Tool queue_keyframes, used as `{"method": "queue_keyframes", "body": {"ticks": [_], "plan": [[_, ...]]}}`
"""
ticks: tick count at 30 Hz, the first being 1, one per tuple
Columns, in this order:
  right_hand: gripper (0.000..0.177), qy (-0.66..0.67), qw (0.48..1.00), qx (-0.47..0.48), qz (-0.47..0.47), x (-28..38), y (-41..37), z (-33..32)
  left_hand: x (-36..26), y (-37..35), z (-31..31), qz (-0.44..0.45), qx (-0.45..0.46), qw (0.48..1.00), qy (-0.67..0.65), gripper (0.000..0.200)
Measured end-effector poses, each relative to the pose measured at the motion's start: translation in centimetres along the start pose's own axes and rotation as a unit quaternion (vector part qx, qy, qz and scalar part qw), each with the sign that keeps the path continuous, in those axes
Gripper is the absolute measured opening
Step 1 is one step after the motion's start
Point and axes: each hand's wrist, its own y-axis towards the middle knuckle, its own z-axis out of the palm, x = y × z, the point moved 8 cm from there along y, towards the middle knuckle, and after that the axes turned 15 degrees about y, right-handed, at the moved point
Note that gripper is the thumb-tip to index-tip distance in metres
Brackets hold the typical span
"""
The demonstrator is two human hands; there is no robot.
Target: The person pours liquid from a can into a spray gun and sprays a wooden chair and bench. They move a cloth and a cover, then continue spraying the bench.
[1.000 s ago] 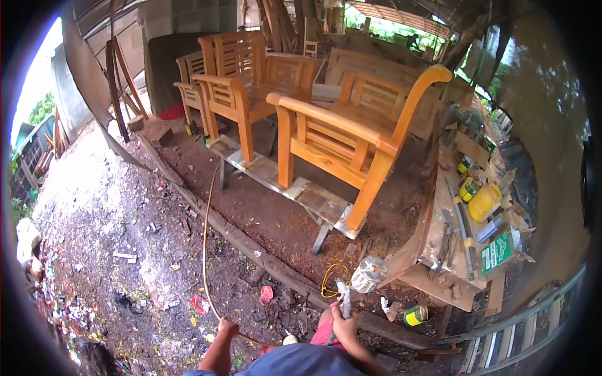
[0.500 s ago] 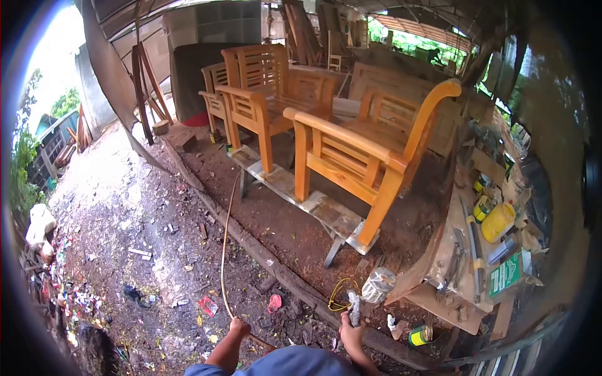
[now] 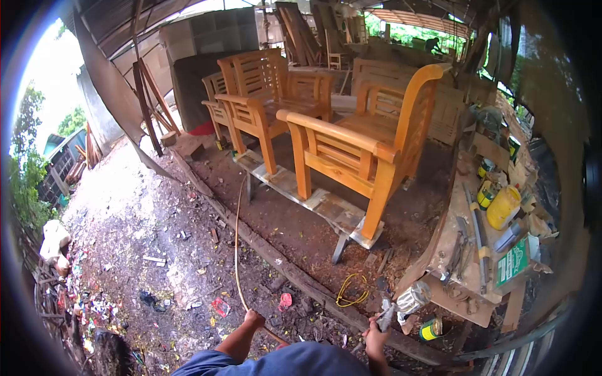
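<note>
My left hand [image 3: 254, 318] is closed around a thin tan hose [image 3: 237, 250], which runs up the ground toward the bench and back down past my body. In my right hand [image 3: 375, 337] is a spray gun [image 3: 386, 314] with a silvery cup [image 3: 414, 297], its fingers wrapped round the handle. Ahead stands a glossy orange-brown wooden armchair [image 3: 342, 145], raised on a low plank bench [image 3: 326, 207]. A second wooden armchair [image 3: 258, 103] is behind it to the left, with part of another wooden chair [image 3: 216, 100] farther back.
At right, a cluttered table [image 3: 461, 238] bears a yellow jug [image 3: 503, 208], paint cans [image 3: 486, 193] and a green-and-white box [image 3: 514, 263]. An open can [image 3: 431, 329] and coiled yellow cord [image 3: 352, 291] are on the ground. A long timber [image 3: 276, 258] crosses the littered dirt floor.
My right hand and the spray gun have shifted right, the cup tilting over. My left hand has moved slightly right and up with the hose. The view has also shifted a little.
</note>
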Motion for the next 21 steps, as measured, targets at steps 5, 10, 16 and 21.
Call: {"method": "queue_keyframes", "body": {"ticks": [5,10,16,21], "plan": [[0.027,0.043,0.999,0.016,0.020,-1.4,1.3,-2.8,-0.6,1.4,1.4,-0.011,0.009,1.000,0.021,0.020],[0.031,0.026,0.999,-0.024,0.040,-1.3,1.1,-2.6,1.0,1.2,1.8,-0.042,0.006,0.999,0.012,0.020],[0.038,0.034,0.996,-0.004,0.086,-4.9,2.9,-1.2,2.8,1.7,5.9,-0.101,-0.001,0.995,-0.017,0.016],[0.029,-0.020,0.993,0.030,0.109,-6.8,2.3,4.9,5.3,1.1,9.3,-0.090,0.017,0.994,-0.062,0.020]]}}
